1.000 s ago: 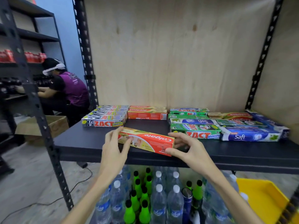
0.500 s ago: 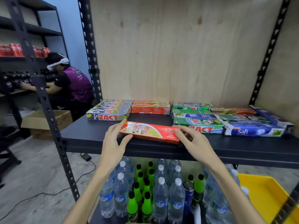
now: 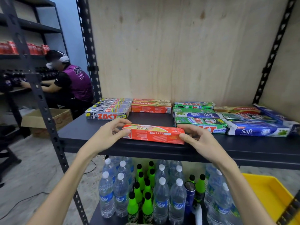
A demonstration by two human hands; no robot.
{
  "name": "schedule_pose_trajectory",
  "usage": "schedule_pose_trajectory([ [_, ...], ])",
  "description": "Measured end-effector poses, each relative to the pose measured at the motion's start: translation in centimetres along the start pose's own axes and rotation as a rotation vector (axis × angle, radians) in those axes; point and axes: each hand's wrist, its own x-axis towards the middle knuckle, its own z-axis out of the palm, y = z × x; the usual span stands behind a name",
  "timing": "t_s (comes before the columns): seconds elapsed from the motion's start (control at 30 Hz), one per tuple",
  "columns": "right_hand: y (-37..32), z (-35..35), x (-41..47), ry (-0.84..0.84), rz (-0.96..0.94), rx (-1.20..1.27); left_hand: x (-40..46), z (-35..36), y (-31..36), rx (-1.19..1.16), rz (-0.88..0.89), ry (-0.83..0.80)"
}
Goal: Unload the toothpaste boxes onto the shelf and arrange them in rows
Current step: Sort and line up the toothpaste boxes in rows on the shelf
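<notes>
Now rolled onto its edge, the red Colgate box (image 3: 153,134) lies left-to-right, left hand (image 3: 108,135) and right hand (image 3: 197,139) pinching its ends; the Colgate row (image 3: 151,106) sits straight beyond.

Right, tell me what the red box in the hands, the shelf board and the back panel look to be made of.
Red Colgate box: printed card, slightly glossy, with crisp folded edges. Shelf board: dark and matte, probably laminated board or painted metal; I cannot tell which. Back panel: bare plywood, with grain and knots showing.
</notes>
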Motion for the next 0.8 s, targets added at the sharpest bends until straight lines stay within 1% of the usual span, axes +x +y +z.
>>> schedule_pose_trajectory([
  [0.1,0.1,0.1,0.1,0.029,0.013,-0.003,0.4,0.5,-0.2,-0.012,-0.004,0.034],
  [0.2,0.0,0.4,-0.3,0.049,0.032,0.006,0.2,0.9,0.1,0.041,-0.022,0.081],
  [0.37,-0.7,1.8,-1.4,0.068,0.005,-0.07,0.0,3.1,0.8,0.133,-0.044,0.341],
  [0.47,-1.8,2.3,-2.0,0.104,0.04,-0.118,-0.6,4.2,1.4,0.142,-0.109,0.464],
  [0.53,-2.4,2.8,-2.5,0.125,0.05,-0.12,-1.6,4.9,2.2,0.112,-0.089,0.505],
  [0.6,-2.8,4.1,-3.2,0.165,0.022,-0.056,-3.0,6.0,3.2,-0.006,-0.038,0.46],
  [0.67,-3.2,5.9,-4.0,0.228,-0.021,-0.062,-4.7,7.1,4.5,-0.11,0.018,0.377],
  [0.73,-3.6,7.8,-4.6,0.268,-0.045,-0.139,-6.2,8.2,5.1,-0.112,0.068,0.304],
  [0.8,-4.5,9.1,-5.1,0.221,-0.093,-0.155,-7.1,8.5,5.0,-0.1,0.055,0.247],
])
